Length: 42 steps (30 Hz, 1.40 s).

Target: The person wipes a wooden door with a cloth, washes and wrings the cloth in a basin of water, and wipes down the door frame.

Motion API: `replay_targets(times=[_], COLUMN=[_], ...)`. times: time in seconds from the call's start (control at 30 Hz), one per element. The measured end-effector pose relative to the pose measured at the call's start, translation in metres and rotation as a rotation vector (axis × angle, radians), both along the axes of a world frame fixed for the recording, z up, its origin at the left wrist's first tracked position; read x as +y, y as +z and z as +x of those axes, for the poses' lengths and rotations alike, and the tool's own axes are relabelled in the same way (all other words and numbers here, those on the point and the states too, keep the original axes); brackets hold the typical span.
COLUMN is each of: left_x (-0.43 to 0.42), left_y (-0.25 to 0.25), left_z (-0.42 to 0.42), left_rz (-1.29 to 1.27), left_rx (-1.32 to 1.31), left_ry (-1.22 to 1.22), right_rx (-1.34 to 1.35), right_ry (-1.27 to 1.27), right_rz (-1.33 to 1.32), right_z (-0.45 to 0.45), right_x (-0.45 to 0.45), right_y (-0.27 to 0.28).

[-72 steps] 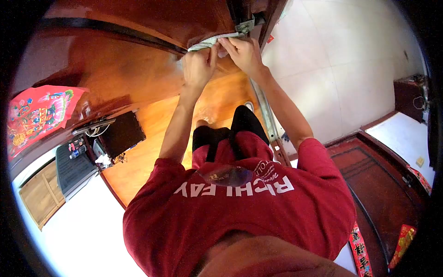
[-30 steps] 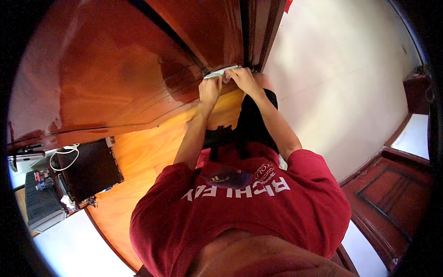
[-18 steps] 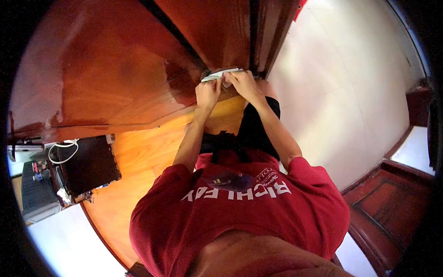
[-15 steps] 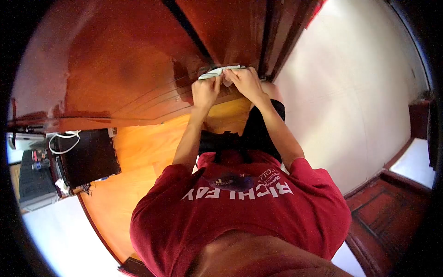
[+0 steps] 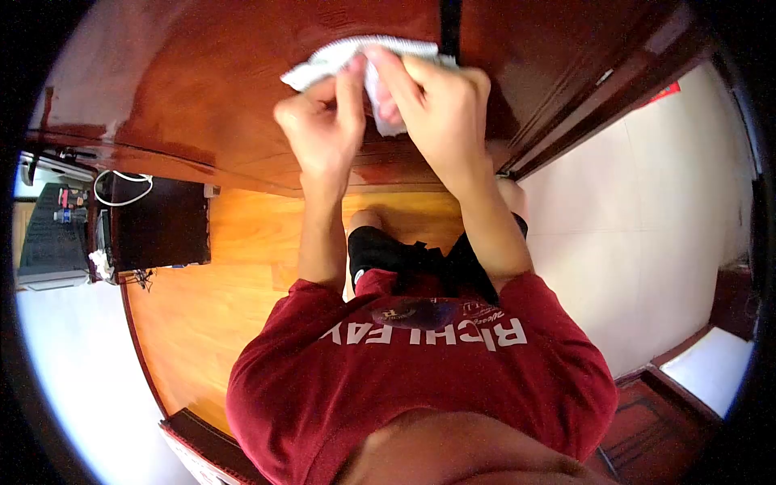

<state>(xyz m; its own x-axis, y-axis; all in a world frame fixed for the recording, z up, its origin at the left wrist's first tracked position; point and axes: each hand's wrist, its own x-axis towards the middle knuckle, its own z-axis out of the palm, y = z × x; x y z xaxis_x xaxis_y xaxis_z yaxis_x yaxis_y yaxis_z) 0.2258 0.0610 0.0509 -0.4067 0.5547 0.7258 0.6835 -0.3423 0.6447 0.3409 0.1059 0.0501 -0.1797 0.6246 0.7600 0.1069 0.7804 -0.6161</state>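
A white cloth (image 5: pixel 356 50) is stretched between my hands, in front of a glossy reddish-brown wooden surface (image 5: pixel 202 89). My left hand (image 5: pixel 323 121) pinches the cloth between thumb and fingers, slightly blurred. My right hand (image 5: pixel 440 105) grips it too, with thumb and fingertips close to those of the left. A fold of cloth hangs down between the two hands. Whether the cloth touches the wood I cannot tell.
A dark cabinet (image 5: pixel 162 222) with a looped white cable (image 5: pixel 121 190) on it stands at the left. Light wooden flooring (image 5: pixel 242 267) lies below. A white wall (image 5: pixel 622 234) rises at the right, beside the dark door frame (image 5: pixel 582 105).
Both hands have moved up in the view with the cloth, which looks larger and more spread out. The view has shifted, so the wooden surface's dark gap now appears farther right.
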Motion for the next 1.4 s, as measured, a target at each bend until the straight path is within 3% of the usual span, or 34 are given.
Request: replay_targets(times=[0.07,0.13,0.2,0.27,0.4,0.5,0.6,0.7,0.9,0.97,1.03,1.1,1.17,1.2,1.33,1.4], left_x=[-0.007,-0.008,-0.015,-0.015,-0.004,0.007,0.007,0.011,0.009,-0.003,-0.010,-0.032,-0.026,-0.010,0.005,0.007], left_y=[-0.035,-0.072,-0.111,-0.124,-0.100,-0.051,0.004,0.025,0.063,0.058,0.049,0.058,0.061,0.061,0.083,0.096], left_z=[-0.012,-0.008,-0.010,-0.007,-0.001,0.004,0.013,0.019,0.011,-0.006,-0.010,-0.012,-0.008,-0.008,-0.009,-0.013], left_rz=[-0.129,-0.060,-0.321,-0.290,-0.125,0.019,0.017,0.038,0.079,0.106,0.425,0.391,0.307,0.333,0.371,0.417], left_rx=[0.122,0.150,0.182,0.228,0.194,0.242,0.135,-0.164,-0.158,0.265,0.307,0.365,0.473,0.523,0.523,0.537], left_ry=[-0.038,-0.072,-0.041,-0.033,-0.040,-0.038,-0.081,-0.178,-0.234,-0.163,-0.315,-0.511,-0.440,-0.382,-0.330,-0.309], right_rx=[-0.096,-0.134,-0.115,-0.093,0.027,0.150,0.199,0.294,0.317,0.406,0.343,0.380,0.273,0.191,0.353,0.275], right_ry=[0.002,0.024,0.021,0.003,-0.098,-0.206,-0.223,-0.167,-0.252,-0.245,-0.365,-0.380,-0.472,-0.532,-0.502,-0.627], right_rz=[-0.026,-0.168,-0.225,-0.281,-0.237,-0.119,-0.124,-0.155,-0.262,-0.324,-0.195,-0.254,-0.204,-0.044,-0.146,-0.004], right_z=[0.006,0.008,0.010,0.014,0.019,0.018,0.015,0.011,0.002,-0.002,0.001,-0.001,-0.001,0.002,-0.015,-0.020], right_x=[-0.006,-0.009,-0.011,-0.017,-0.013,-0.008,-0.005,-0.001,-0.013,-0.015,-0.012,-0.022,-0.024,-0.017,-0.017,-0.016], right_y=[-0.031,-0.080,-0.121,-0.127,-0.095,-0.046,-0.003,0.022,0.069,0.062,0.058,0.067,0.077,0.072,0.088,0.098])
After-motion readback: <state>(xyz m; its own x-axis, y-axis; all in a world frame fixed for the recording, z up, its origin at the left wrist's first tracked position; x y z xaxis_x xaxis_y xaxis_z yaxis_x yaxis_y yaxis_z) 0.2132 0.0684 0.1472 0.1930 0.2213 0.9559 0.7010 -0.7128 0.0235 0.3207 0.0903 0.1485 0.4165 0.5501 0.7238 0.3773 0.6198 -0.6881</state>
